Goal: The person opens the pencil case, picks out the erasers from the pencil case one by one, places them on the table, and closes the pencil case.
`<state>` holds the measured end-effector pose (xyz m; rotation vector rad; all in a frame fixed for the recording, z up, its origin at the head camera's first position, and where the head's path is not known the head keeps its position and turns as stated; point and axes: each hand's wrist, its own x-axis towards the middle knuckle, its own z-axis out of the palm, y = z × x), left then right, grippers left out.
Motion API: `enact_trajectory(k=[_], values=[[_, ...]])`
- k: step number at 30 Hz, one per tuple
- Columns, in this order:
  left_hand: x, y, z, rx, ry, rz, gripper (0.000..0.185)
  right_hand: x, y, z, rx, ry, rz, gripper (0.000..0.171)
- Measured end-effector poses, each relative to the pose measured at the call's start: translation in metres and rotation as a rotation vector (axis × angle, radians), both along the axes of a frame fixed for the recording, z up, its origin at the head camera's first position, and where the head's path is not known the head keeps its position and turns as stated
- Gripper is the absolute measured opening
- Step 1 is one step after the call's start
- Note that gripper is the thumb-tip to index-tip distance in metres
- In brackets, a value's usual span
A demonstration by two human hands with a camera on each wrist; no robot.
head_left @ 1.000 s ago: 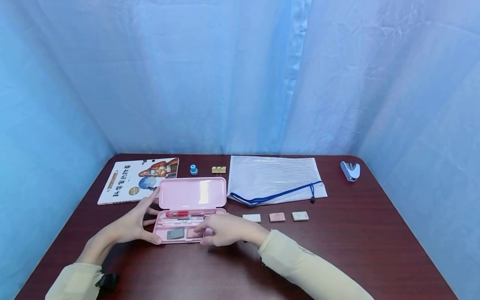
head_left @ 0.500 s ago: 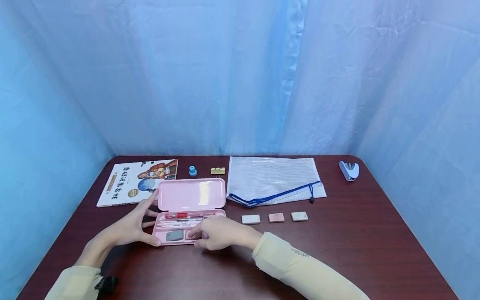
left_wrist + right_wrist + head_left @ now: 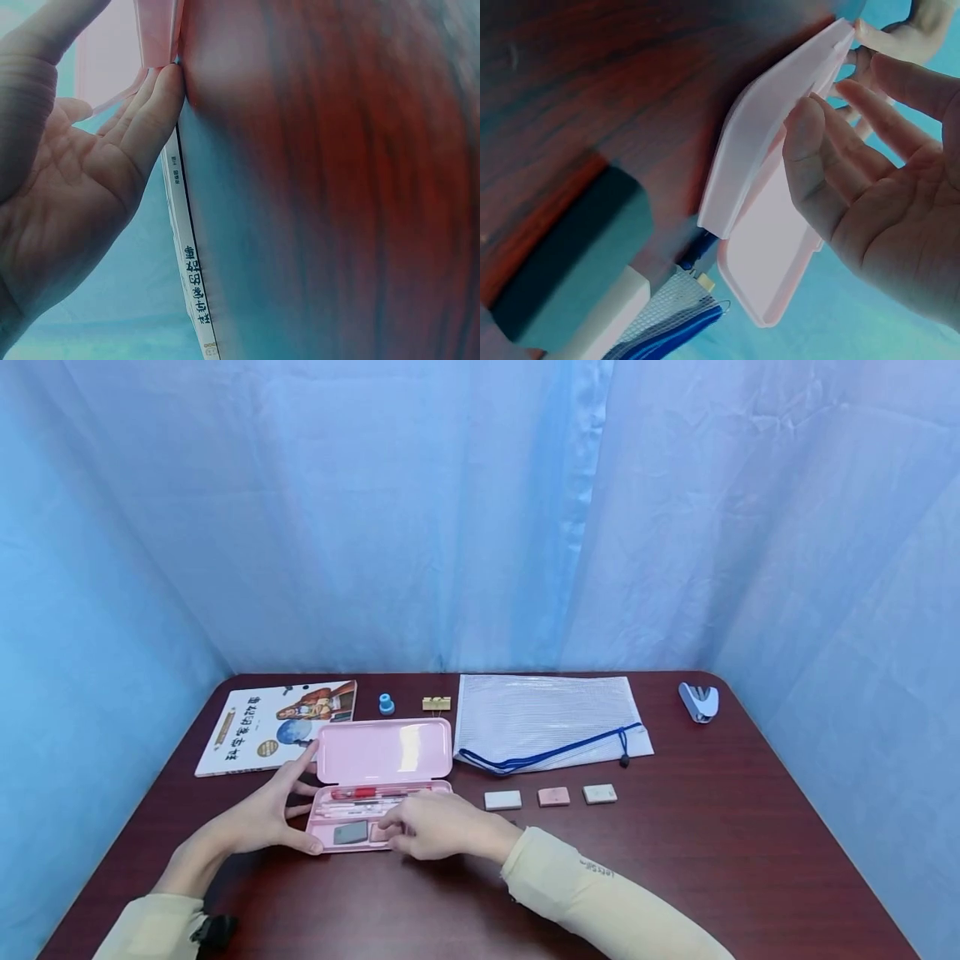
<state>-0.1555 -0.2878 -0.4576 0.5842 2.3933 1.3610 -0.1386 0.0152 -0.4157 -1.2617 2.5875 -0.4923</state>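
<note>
The left hand (image 3: 258,814) rests at the left end of the open pink pencil case (image 3: 378,785), fingers spread and nearly straight: the thumb lies against the near left corner of the tray and the index finger reaches up to the left edge of the raised lid. In the left wrist view the palm is open, with fingertips touching the case's pink edge. The right hand (image 3: 442,825) lies over the right half of the tray, knuckles up, fingers loosely bent and pointing left toward a pink eraser (image 3: 380,832) in the near compartment; whether it touches or grips the eraser cannot be told. A grey eraser (image 3: 349,833) sits just left of that one, and a red pen (image 3: 367,792) lies along the far side of the tray. Both forearms wear pale yellow sleeves; small dark print on the right sleeve is too small to read.

The case sits on the dark red wooden surface (image 3: 712,827), left of centre. A picture book (image 3: 273,725) lies far left, its cover bearing Chinese characters, not legible here.
</note>
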Motion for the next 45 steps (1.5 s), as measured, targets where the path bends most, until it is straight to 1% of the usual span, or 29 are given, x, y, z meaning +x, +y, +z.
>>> enact_trajectory(k=[5,9,11,15,17,19,22,25,27,30,33,37,41,43,45], values=[[-0.001,0.000,0.000,0.000,-0.002,-0.002,0.132,0.003,-0.002,0.000,0.036,0.069,-0.040,0.014],[-0.002,0.000,0.000,0.003,0.004,-0.009,0.132,0.004,-0.005,-0.001,0.043,0.088,-0.075,0.017],[-0.002,-0.001,0.000,0.004,0.004,-0.008,0.132,0.004,-0.006,-0.001,0.043,0.076,-0.076,0.017],[-0.001,-0.001,0.000,0.001,-0.004,-0.003,0.133,0.003,-0.008,-0.001,0.038,0.023,-0.063,0.021],[-0.001,-0.001,0.000,0.000,-0.008,-0.001,0.134,0.003,-0.009,-0.001,0.040,0.026,-0.064,0.023],[-0.001,-0.001,0.001,0.000,-0.008,0.000,0.134,0.003,-0.010,-0.001,0.051,0.060,-0.067,0.016],[0.000,-0.001,0.001,0.001,-0.009,-0.001,0.133,0.002,-0.011,-0.002,0.081,0.139,-0.084,0.006],[0.000,-0.001,0.001,0.003,-0.014,-0.002,0.133,0.002,-0.012,-0.004,0.108,0.185,-0.101,0.007],[0.000,-0.001,0.001,0.002,-0.015,-0.001,0.133,0.003,-0.013,-0.006,0.121,0.194,-0.108,0.008],[-0.001,0.000,0.001,-0.001,-0.010,-0.003,0.133,0.003,-0.015,-0.008,0.126,0.190,-0.121,0.007],[-0.001,0.000,0.001,0.001,-0.006,-0.005,0.133,0.002,-0.015,-0.009,0.116,0.161,-0.124,0.008],[-0.001,0.000,0.001,0.004,-0.011,-0.006,0.133,-0.001,-0.014,-0.009,0.104,0.149,-0.118,0.018],[-0.001,0.000,0.001,0.000,-0.014,-0.003,0.133,-0.003,-0.013,-0.008,0.099,0.163,-0.111,0.024],[-0.001,0.000,0.001,-0.002,-0.013,-0.002,0.133,-0.003,-0.012,-0.008,0.088,0.150,-0.107,0.026],[-0.001,0.000,0.001,-0.005,-0.012,-0.001,0.133,-0.005,-0.012,-0.008,0.070,0.117,-0.109,0.027]])
